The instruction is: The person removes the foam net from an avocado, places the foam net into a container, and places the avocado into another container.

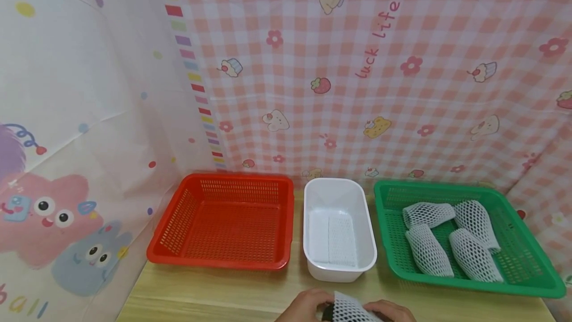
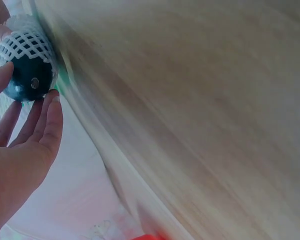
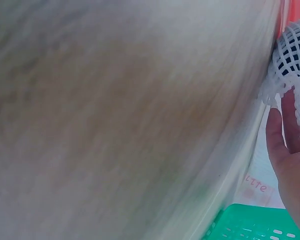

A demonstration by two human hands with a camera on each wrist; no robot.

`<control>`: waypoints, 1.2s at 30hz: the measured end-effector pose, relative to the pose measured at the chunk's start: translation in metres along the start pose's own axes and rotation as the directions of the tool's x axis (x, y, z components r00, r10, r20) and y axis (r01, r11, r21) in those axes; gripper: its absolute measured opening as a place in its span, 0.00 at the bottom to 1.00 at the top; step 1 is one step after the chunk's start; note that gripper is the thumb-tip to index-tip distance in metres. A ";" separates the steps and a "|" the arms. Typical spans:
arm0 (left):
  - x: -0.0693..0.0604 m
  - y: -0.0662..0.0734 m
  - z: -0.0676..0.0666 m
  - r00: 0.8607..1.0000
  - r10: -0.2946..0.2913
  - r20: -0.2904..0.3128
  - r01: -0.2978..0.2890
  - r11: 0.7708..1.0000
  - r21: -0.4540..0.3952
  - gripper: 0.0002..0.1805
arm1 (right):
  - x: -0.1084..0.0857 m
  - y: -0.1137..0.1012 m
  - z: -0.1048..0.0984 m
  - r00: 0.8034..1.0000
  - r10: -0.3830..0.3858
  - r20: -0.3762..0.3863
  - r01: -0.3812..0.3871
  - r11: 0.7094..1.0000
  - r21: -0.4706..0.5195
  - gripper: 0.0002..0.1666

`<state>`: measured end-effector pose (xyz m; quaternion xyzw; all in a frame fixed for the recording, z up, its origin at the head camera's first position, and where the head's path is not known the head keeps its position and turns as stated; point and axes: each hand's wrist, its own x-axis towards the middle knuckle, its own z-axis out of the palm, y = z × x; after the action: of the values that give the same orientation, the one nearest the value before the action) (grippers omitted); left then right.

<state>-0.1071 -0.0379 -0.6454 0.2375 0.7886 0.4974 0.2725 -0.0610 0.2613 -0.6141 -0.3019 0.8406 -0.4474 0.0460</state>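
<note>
Left hand grips dark fruit; white tub beyond

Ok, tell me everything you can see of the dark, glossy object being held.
The dark, glossy, rounded object has a small pale spot on its bare end. A white foam mesh sleeve covers its other end, dark showing through. The left hand holds the bare end; the right hand holds the sleeve's loose end. It's nearer the camera than the white plastic tub.
</note>
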 end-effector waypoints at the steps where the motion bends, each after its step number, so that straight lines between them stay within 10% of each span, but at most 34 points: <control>1: 0.001 -0.001 0.001 1.000 -0.010 -0.001 0.010 1.000 0.005 0.27 | 0.003 -0.011 -0.004 1.000 0.012 0.012 -0.012 1.000 0.012 0.14; 5: -0.001 0.006 0.002 1.000 -0.012 -0.025 0.014 0.999 0.050 0.30 | 0.006 -0.026 -0.008 0.997 0.062 0.039 -0.064 0.997 0.040 0.11; 16: -0.017 0.040 -0.002 0.976 0.207 -0.069 -0.190 0.961 0.199 0.30 | 0.004 -0.020 0.000 0.998 0.054 -0.018 -0.053 0.997 0.055 0.09; 21: -0.024 0.059 -0.006 0.990 0.135 -0.045 -0.129 0.986 0.108 0.29 | -0.002 0.007 0.010 0.990 0.139 -0.016 -0.138 0.988 0.066 0.08; 28: -0.022 0.064 -0.004 0.990 0.132 -0.048 -0.123 0.982 0.145 0.27 | -0.003 0.027 0.017 0.999 0.004 -0.051 -0.002 0.999 0.035 0.12; 33: -0.021 0.071 0.000 0.999 -0.034 -0.037 0.037 0.994 0.105 0.33 | -0.003 0.033 0.020 0.958 0.282 0.054 -0.287 0.950 0.121 0.06; 36: -0.020 0.073 0.002 0.994 -0.108 -0.029 0.110 0.991 0.080 0.34 | -0.003 0.035 0.022 0.943 0.325 0.078 -0.333 0.934 0.129 0.04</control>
<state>-0.0830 -0.0208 -0.5758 0.1989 0.8234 0.4521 0.2794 -0.0675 0.2614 -0.6553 -0.1652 0.8440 -0.4830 0.1645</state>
